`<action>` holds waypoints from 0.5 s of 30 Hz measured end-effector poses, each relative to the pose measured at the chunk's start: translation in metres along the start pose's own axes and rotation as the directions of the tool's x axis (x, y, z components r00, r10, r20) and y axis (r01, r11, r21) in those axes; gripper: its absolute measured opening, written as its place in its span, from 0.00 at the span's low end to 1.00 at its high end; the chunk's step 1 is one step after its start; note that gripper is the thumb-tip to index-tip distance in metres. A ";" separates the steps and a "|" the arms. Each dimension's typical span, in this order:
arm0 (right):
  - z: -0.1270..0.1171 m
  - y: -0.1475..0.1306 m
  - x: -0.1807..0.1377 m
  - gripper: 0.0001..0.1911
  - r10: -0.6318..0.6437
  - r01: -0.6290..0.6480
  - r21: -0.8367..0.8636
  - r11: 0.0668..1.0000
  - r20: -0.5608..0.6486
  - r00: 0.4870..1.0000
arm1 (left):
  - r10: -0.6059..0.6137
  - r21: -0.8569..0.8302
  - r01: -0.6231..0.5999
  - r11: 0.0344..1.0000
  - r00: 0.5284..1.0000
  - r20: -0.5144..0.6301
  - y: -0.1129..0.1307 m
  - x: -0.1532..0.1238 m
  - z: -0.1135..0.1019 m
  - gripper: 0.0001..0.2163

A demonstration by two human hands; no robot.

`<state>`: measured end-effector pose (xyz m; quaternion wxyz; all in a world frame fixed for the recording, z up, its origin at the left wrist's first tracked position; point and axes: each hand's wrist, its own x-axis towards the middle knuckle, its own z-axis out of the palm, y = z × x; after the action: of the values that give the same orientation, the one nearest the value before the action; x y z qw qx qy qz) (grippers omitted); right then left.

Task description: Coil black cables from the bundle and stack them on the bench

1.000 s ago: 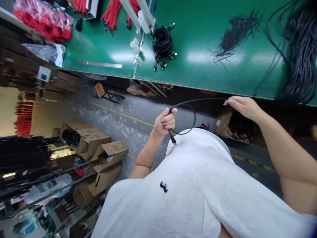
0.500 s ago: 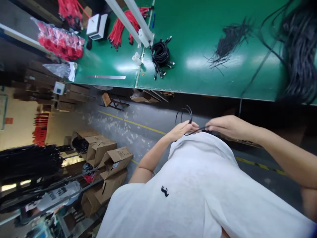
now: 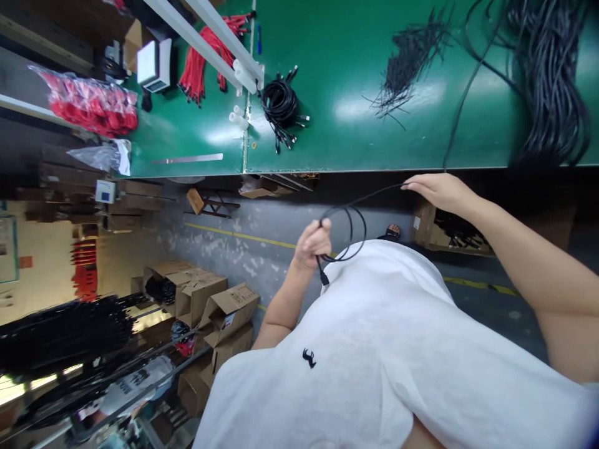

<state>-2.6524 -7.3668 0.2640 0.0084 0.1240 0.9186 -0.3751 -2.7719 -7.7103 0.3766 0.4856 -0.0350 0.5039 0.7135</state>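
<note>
A thin black cable [image 3: 364, 226] hangs in loose loops in front of the white shirt. My left hand [image 3: 314, 243] is closed around the gathered loops, and a dark plug end [image 3: 324, 279] sticks out below it. Up and to the right, my right hand [image 3: 435, 187] pinches the same cable, which runs between the two hands in a slight curve. Both hands are just off the front edge of the green table [image 3: 337, 140]. A coiled bundle of black cables [image 3: 281, 103] with metal connectors lies on the table beyond my left hand.
A pile of short black ties [image 3: 409, 65] and a thick hank of black cables [image 3: 555, 81] lie on the table's right side. Red cables [image 3: 199, 65] and white posts [image 3: 219, 47] are at left. Cardboard boxes [image 3: 229, 305] and a wooden stool [image 3: 196, 201] stand on the floor.
My hands have moved apart: the left one down and left, the right one up and right. The cable between them is drawn out longer, and its loops now hang right of my left hand.
</note>
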 end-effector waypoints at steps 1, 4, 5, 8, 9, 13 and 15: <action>0.002 0.017 -0.006 0.23 0.062 -0.062 -0.005 0.998 -0.005 0.998 | 0.100 -0.044 -0.104 0.994 0.992 -0.074 0.008 -0.004 -0.002 0.21; 0.009 0.040 -0.034 0.20 0.104 -0.083 -0.184 0.979 0.103 0.989 | 0.279 -0.079 -0.299 0.951 0.939 -0.203 0.023 -0.009 -0.005 0.19; 0.012 0.035 -0.044 0.19 0.046 0.005 -0.277 0.961 0.177 0.983 | 0.279 -0.076 -0.300 0.951 0.937 -0.209 0.023 -0.008 -0.005 0.18; 0.016 0.002 -0.071 0.22 -0.155 0.300 -0.386 0.872 0.364 0.919 | 0.230 -0.077 -0.247 0.966 0.956 -0.185 0.022 0.001 -0.007 0.17; 0.013 -0.006 -0.076 0.22 -0.186 0.329 -0.362 0.872 0.377 0.907 | 0.229 -0.084 -0.247 0.965 0.957 -0.180 0.024 0.003 -0.010 0.17; -0.029 0.016 -0.080 0.16 0.006 0.054 -0.295 0.954 0.200 0.980 | 0.399 -0.147 -0.444 0.884 0.879 -0.261 0.049 -0.009 -0.034 0.18; -0.065 0.046 -0.078 0.16 0.119 -0.089 -0.372 0.924 0.058 0.991 | 0.469 -0.192 -0.530 0.826 0.835 -0.288 0.063 -0.019 -0.043 0.18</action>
<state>-2.5615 -7.3080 0.2875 0.0877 0.1538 0.9637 -0.1998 -2.8270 -7.7564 0.4090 0.2099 -0.0473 0.4478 0.8679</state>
